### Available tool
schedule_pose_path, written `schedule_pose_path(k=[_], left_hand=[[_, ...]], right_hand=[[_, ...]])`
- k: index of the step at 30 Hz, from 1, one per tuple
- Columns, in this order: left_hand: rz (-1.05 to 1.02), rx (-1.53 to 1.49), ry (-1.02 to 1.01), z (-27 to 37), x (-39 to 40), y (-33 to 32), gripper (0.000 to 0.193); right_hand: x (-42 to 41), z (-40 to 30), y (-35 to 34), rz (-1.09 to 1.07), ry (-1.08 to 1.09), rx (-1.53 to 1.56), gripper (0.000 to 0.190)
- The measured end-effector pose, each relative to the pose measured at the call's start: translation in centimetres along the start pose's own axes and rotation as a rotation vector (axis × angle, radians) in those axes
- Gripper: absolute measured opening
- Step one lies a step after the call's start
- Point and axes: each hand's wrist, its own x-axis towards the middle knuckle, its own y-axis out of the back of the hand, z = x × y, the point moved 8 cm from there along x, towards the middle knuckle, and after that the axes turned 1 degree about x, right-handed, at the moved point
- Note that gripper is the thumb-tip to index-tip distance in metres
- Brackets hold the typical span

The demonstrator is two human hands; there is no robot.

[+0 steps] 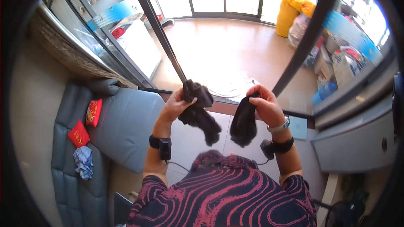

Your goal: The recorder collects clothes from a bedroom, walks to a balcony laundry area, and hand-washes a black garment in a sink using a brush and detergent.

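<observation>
My left hand (177, 103) grips a bunched dark cloth piece (199, 96), its thumb on top. From that hand a dark sock-like piece (206, 127) hangs down to the right; whether it is separate from the bunch I cannot tell. My right hand (265, 104), with a bangle at the wrist, pinches the top of a dark sock (244, 121) between thumb and fingers. This sock hangs freely, apart from the cloth in my left hand. Both are held up over the tiled floor, in front of my patterned shirt.
A grey sofa (129, 126) with red cushions (94, 112) and a crumpled blue garment (83, 163) stands at the left. Ahead, dark door frames (161, 31) border a bright balcony, with a white cloth (232, 88) by the threshold. A grey cabinet (353, 145) is at the right.
</observation>
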Motion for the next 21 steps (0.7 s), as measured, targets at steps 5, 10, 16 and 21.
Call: schedule_pose_path(k=[5, 10, 16, 21], left_hand=[[-0.022, -0.062, -0.083, 3.8, 13.3, 2.1, 0.027], [-0.147, 0.037, -0.016, 3.0, 28.1, 3.6, 0.026], [-0.205, -0.356, 0.23, -3.3, 48.4, 8.8, 0.02], [-0.084, -0.888, 0.47, -11.4, 62.0, 12.7, 0.022]], right_hand=[[14.4, -5.2, 2.2, -0.015, 0.156, -0.257, 0.023], [27.5, -6.8, 5.3, 0.075, 0.314, -0.846, 0.044], [45.0, -3.3, 16.2, 0.149, 0.076, -0.789, 0.021], [57.2, -1.0, 22.9, 0.227, -0.08, -0.682, 0.025]])
